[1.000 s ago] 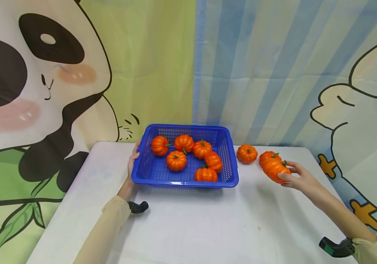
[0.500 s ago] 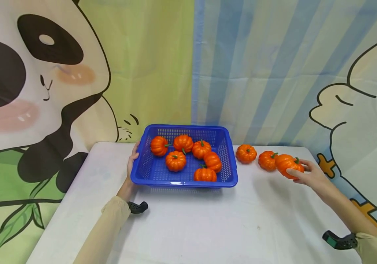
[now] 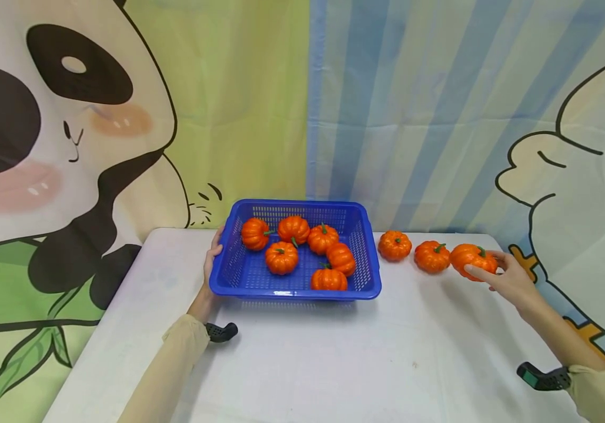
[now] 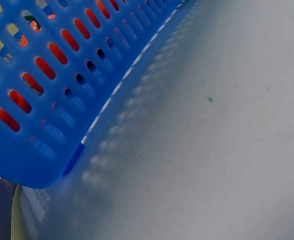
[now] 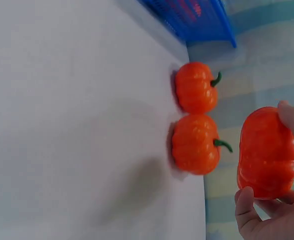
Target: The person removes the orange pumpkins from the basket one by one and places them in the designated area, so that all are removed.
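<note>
My right hand [image 3: 514, 281] pinches a small orange pumpkin [image 3: 473, 260] between thumb and fingers, close over the table's back right. In the right wrist view that pumpkin [image 5: 268, 152] hangs apart from two others. Those two pumpkins, one [image 3: 431, 257] beside my right hand and one [image 3: 394, 245] nearer the basket, sit on the table with green stems showing. At the left end of a blue plastic basket [image 3: 297, 294], my left hand [image 3: 210, 264] grips the side by its rim; part of the hand is hidden. Several pumpkins [image 3: 282, 258] lie inside the basket.
A white-covered table [image 3: 323, 358] carries everything. Right behind it hangs a printed curtain [image 3: 387, 117] with a panda and a white bird. The left wrist view shows the basket's slotted wall [image 4: 52, 90] above the white cloth.
My right hand has carried its pumpkin rightward, away from the pumpkin it overlapped earlier. My left hand and the basket stay in place.
</note>
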`<move>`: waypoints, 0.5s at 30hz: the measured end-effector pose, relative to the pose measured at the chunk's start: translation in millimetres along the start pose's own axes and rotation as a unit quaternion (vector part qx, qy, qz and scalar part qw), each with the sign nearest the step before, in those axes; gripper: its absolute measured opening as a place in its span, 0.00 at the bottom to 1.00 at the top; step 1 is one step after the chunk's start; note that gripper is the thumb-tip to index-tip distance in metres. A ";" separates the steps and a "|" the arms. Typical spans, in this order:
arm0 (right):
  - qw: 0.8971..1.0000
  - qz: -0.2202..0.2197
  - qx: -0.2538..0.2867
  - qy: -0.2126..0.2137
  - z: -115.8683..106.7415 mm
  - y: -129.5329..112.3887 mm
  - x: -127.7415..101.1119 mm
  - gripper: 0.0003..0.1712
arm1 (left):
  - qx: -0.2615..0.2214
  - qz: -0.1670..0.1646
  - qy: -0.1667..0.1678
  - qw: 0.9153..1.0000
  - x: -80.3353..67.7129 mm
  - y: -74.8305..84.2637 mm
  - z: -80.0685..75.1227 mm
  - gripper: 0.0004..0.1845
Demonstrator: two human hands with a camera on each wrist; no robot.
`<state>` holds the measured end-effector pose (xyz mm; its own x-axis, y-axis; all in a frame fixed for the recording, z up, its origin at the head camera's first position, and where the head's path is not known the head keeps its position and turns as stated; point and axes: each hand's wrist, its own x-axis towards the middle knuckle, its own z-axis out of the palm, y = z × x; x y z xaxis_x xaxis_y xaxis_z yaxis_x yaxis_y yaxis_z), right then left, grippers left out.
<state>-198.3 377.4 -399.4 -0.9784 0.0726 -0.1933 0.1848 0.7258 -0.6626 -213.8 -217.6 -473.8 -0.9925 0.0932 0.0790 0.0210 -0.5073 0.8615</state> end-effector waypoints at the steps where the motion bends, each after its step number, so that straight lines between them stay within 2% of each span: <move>1: 1.000 -0.006 0.000 0.003 -0.4 2.2 1.2 0.56 | 0.002 0.002 0.000 1.000 0.2 -0.2 -0.3 0.33; 5: 1.000 -0.020 0.008 0.007 -1.3 10.6 7.9 0.57 | 0.008 0.016 -0.003 1.000 2.3 -2.0 -1.9 0.33; 10: 0.999 -0.028 0.020 0.013 -1.9 18.3 16.2 0.56 | 0.007 0.014 -0.004 1.000 3.8 -3.0 -2.2 0.33; 15: 1.000 0.007 0.018 -0.001 -3.8 26.9 32.0 0.60 | 0.006 0.009 -0.005 1.000 3.3 0.6 -2.3 0.33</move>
<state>-225.0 401.9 -420.7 -0.9754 0.0814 -0.2050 0.2024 0.6998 -0.6851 -217.3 -219.6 -474.2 -0.9906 0.0932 0.1003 0.0407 -0.4993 0.8655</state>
